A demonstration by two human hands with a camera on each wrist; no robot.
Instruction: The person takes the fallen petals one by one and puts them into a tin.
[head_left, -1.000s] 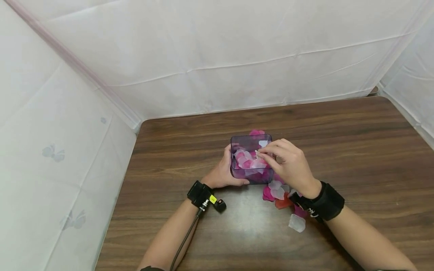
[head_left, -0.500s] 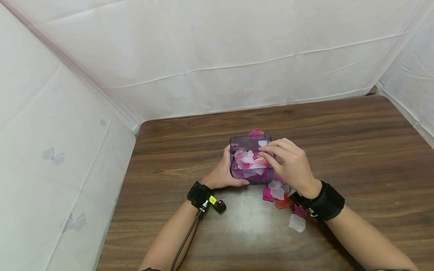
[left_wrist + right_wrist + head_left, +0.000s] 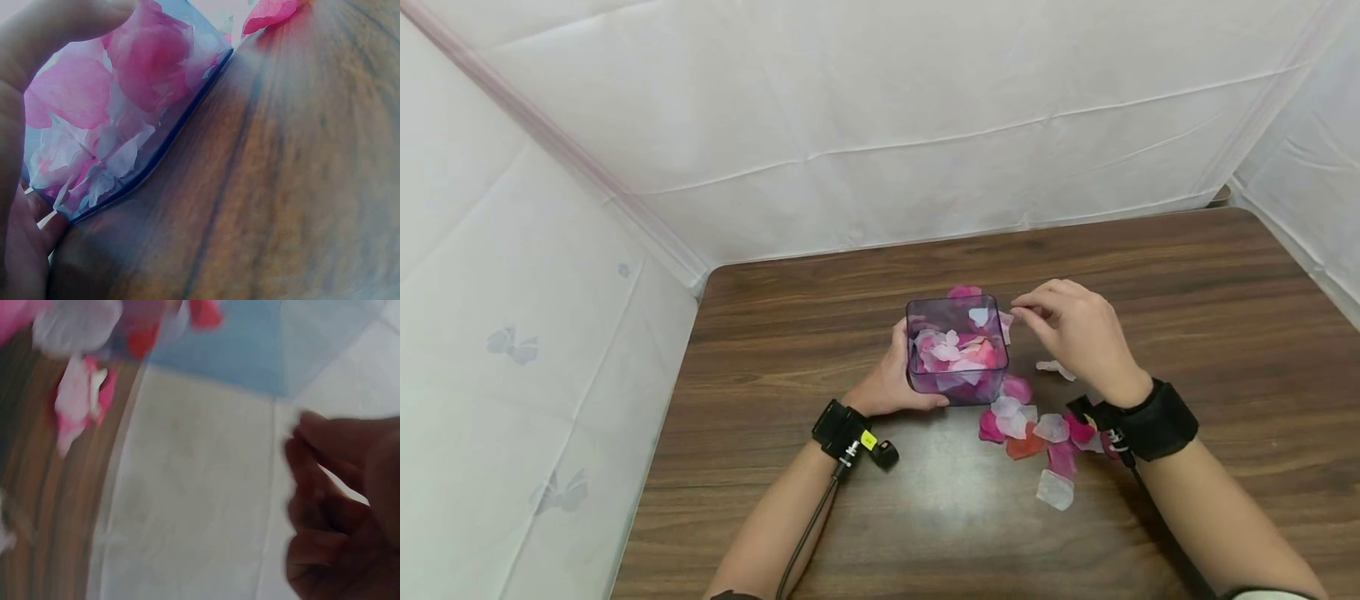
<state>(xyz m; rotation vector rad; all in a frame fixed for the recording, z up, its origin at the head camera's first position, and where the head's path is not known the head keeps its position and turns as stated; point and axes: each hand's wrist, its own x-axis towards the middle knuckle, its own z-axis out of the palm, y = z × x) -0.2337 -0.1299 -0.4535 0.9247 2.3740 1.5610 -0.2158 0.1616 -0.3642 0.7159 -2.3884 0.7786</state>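
White sheets [image 3: 850, 100] hung behind and beside a brown wooden table [image 3: 760, 350], where the left hand [image 3: 895, 379] held a purple see-through box [image 3: 934, 312], its thumb and fingers bent around it, with pink and white petals [image 3: 958, 365] lying inside. The right hand [image 3: 1078, 329] was in the air, just right of the box, its thumb and fingertips closed together on themselves. Other loose petals [image 3: 1025, 444] lay on the table, mostly near the box's right front corner.

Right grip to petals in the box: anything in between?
Yes: the right wall of the purple box stands between the right grip and the petals inside. The box's top is open; nothing visible covers it.
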